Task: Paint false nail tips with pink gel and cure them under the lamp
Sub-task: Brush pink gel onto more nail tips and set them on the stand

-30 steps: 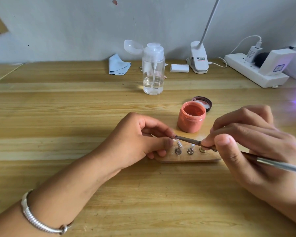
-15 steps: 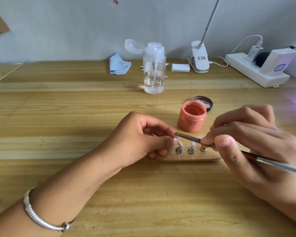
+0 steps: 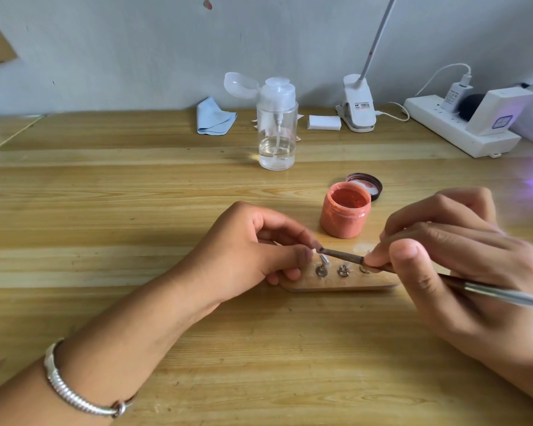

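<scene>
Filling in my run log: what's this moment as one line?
step: painting leftmost nail tip | right hand: holds brush | left hand: grips wooden holder | gel jar: open, lid behind it

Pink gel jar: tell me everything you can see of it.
The gel jar is a small round pot, plastic by its look, coral pink and smeared. It stands upright and open on the wooden table, just beyond the nail holder. Its dark lid lies behind it, inner side up. Only the table visibly touches it.

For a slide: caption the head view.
Right hand touches brush to nail tip pinched by left hand; gel jar open.
</scene>
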The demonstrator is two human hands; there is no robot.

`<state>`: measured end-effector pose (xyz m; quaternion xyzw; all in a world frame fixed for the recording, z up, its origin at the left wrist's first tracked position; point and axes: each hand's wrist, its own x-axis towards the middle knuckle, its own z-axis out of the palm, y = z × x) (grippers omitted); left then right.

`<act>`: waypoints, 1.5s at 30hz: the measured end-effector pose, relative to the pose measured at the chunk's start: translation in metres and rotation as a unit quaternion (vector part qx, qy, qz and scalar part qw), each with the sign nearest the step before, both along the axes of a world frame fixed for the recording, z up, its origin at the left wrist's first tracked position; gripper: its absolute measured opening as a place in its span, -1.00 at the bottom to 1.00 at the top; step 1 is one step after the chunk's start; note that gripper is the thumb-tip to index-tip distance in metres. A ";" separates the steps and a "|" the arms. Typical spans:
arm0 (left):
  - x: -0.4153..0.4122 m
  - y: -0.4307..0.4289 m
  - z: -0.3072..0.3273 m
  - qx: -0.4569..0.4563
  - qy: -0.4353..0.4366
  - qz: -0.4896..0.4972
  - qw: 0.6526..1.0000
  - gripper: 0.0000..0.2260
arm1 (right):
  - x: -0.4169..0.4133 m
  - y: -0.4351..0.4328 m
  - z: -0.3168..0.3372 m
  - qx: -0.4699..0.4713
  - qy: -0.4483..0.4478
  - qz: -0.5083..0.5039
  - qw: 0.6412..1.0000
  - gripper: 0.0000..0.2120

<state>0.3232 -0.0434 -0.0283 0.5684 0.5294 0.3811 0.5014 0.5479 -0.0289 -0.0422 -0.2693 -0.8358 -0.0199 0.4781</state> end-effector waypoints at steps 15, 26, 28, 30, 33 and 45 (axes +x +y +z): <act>-0.001 0.002 -0.002 -0.001 -0.001 -0.002 1.000 -0.90 | -0.001 0.001 -0.001 -0.016 0.020 0.013 1.000 -0.48; -0.001 0.002 -0.003 0.001 -0.007 0.000 1.000 -0.89 | -0.003 0.006 -0.003 -0.038 0.035 0.012 0.999 -0.52; -0.001 0.002 -0.002 0.000 -0.004 0.001 1.000 -0.90 | -0.001 0.005 -0.003 -0.040 0.042 0.013 0.998 -0.51; -0.001 0.002 -0.002 0.000 -0.001 0.001 1.000 -0.92 | 0.000 0.004 -0.002 -0.039 0.053 0.012 0.998 -0.50; -0.001 0.002 -0.002 0.002 0.002 0.001 1.000 -0.91 | 0.000 0.003 -0.001 -0.036 0.055 0.009 0.998 -0.54; 0.000 0.002 -0.001 0.002 0.003 0.002 1.000 -0.86 | 0.001 0.003 0.001 -0.033 0.046 0.016 0.998 -0.51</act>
